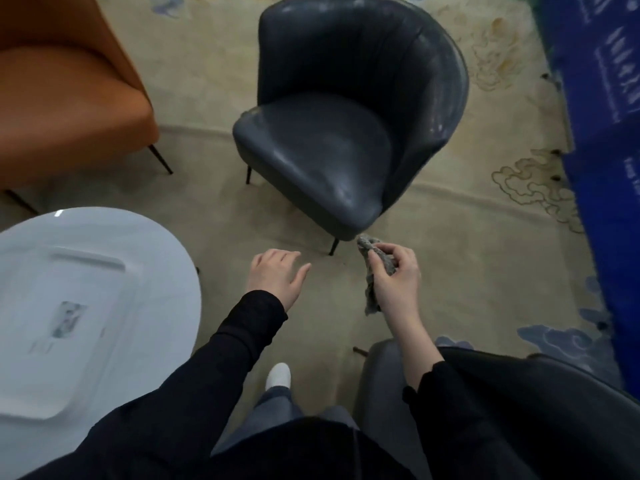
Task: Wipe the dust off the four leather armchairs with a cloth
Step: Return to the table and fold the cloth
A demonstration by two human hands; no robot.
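Grey cloth [370, 294] hanging lengthwise, pinched by right hand [394, 282] curled fingers, left hand [277, 277] loose, empty

Head view: looks steeply down, forward, near hands, over carpet [214, 209].

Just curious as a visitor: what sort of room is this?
Probably a lounge or reception corner: a dark grey armchair and an orange armchair stand near a round white table on a patterned carpet.
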